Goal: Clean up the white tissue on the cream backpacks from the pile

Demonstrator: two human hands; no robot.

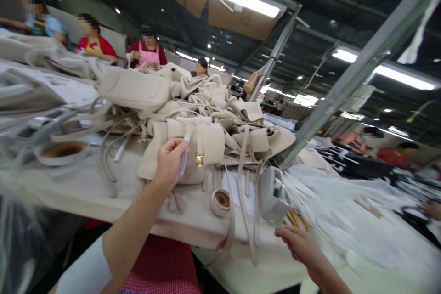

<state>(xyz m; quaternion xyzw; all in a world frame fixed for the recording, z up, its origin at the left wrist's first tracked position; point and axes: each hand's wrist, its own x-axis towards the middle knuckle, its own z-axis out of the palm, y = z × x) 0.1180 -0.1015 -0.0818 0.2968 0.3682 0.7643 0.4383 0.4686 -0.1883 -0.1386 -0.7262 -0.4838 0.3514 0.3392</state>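
My left hand [172,158] is closed on a narrow whitish strip [184,155], held upright in front of a beige bag [212,147] with a gold buckle [199,160]. At the right, my right hand [298,243] is beside yellow-handled tools [296,218]; its fingers are blurred, and whether they hold anything is unclear. Just above those tools a clear and white plastic container [272,195] stands tilted. Between my hands sits a small round white pot [220,202] with brown contents. Beige straps [244,202] hang over the table's front edge.
A heap of beige bag parts [213,96] covers the table [120,200]. A wider bowl of brown liquid [64,150] is at left. A metal post [344,87] slants upward at right, beside plastic sheeting [361,206]. Several people work behind.
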